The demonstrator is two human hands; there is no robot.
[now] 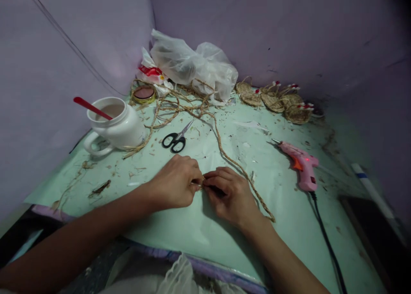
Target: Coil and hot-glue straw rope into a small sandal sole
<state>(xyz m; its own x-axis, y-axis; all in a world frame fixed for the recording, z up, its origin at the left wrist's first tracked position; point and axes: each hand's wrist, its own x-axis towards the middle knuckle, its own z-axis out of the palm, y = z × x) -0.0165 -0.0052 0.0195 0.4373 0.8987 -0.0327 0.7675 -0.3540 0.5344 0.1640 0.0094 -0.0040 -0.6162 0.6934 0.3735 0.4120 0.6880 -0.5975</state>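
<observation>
My left hand (183, 180) and my right hand (229, 193) meet above the near middle of the table. Both have fingers closed in a pinch around something small, of which only a pale straw-coloured bit shows; the fingers hide the rest. A braided straw rope (221, 146) runs from the back of the table and passes beside my right hand, its end lying by the wrist. Scissors with black handles (176, 141) lie just beyond my left hand. To the right lies a pink glue gun (300, 163) with an orange trigger and a lit red light.
On the left stands a white mug (120, 127) holding a red-handled utensil (91, 108). At the back are a plastic bag (195, 65), a round tin (144, 93) and several woven straw discs (272, 100) with red and white beads. A dark flat object (372, 238) lies right. Straw scraps litter the table.
</observation>
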